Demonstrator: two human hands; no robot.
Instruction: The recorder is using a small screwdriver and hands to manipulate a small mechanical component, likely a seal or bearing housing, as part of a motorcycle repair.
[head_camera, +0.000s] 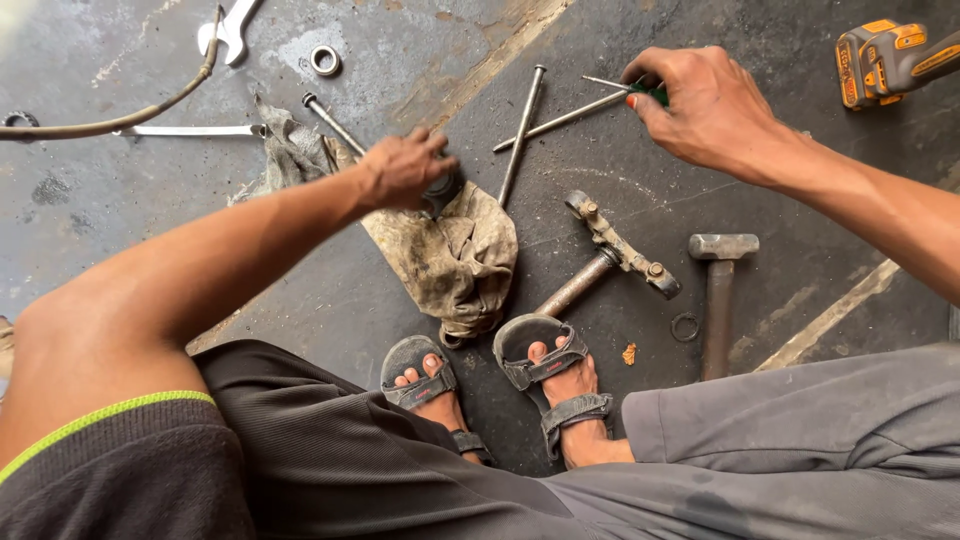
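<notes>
The left arm crosses the view from the lower left, forearm raised and extended forward, wrist bent down. The left hand (403, 170) is curled knuckles-up, fingers closed around a small dark cylindrical part (443, 190) that shows just beyond the fingertips; the part sits at the top edge of a soiled rag (455, 262).

The right arm enters from the right edge and angles up and inward. The right hand (705, 105) is folded, thumb and fingers pinched on the green handle of a screwdriver (640, 92), whose thin shaft points left, off the floor. The two hands are well apart.

The surface is a dark, stained concrete floor (120, 200) with worn pale stripes. The person sits low, knees to either side, feet in grey strap sandals (545, 360) near the rag's lower end.

Items on the floor, largest first:
- A steel sledge hammer (720, 290) lies right of the feet, head away from the person.
- A metal bar with a clamp fitting (610, 255) lies between rag and hammer.
- An orange and black power tool (885, 60) sits at the upper right corner.
- A hose (120, 122) runs in from the left edge.
- Two long bolts (524, 125) lie crossed near the screwdriver; a third (330, 122) lies beside a second, grey rag (290, 150).
- An open-end spanner (232, 28) lies at the top edge; a flat spanner (190, 131) lies below the hose.
- A steel nut (325, 61) sits near the top spanner.
- A small ring (685, 327) lies just beside the hammer handle.
</notes>
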